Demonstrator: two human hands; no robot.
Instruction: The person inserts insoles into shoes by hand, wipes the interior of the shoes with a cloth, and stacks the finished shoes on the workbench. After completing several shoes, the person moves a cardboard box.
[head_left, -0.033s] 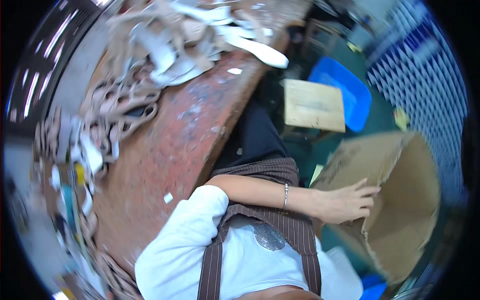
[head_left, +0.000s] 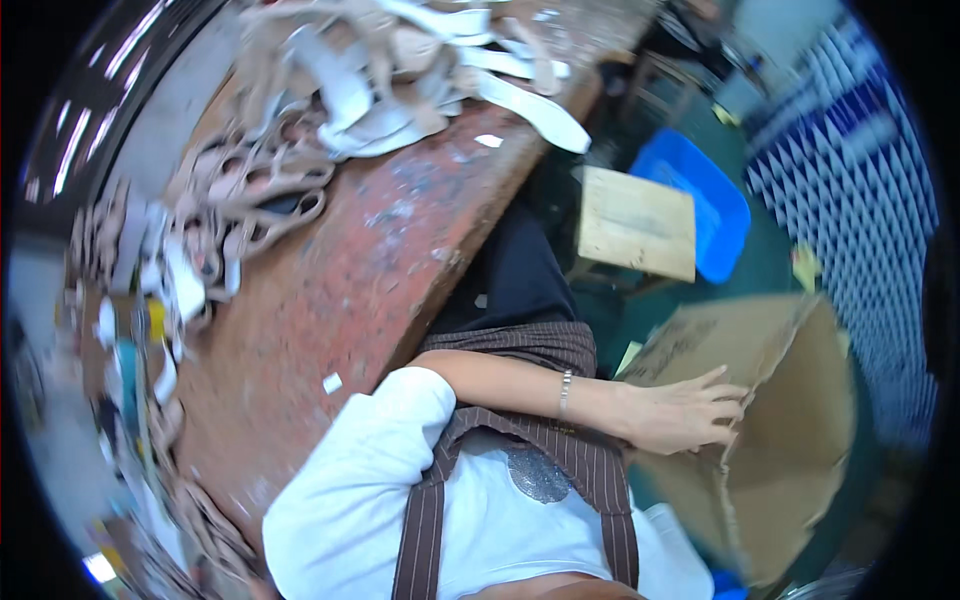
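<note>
Worn red-brown desk (head_left: 350,290) was littered w/ pale strap offcuts (head_left: 380,90). One hand (head_left: 685,412), prob left, lay flat, fingers spread, on torn brown cardboard box (head_left: 790,420) on green floor by blue bin (head_left: 700,200). Other hand not visible. Step: steadying box; next needs proper grip on flap.

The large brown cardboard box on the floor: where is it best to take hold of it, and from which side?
Probably by the torn upper rim of the large brown cardboard box, coming from the open mouth. It lies tilted with thin, floppy walls, so the rim suits a pinching grip. The hand already rests flat on that edge, fingers spread.
</note>
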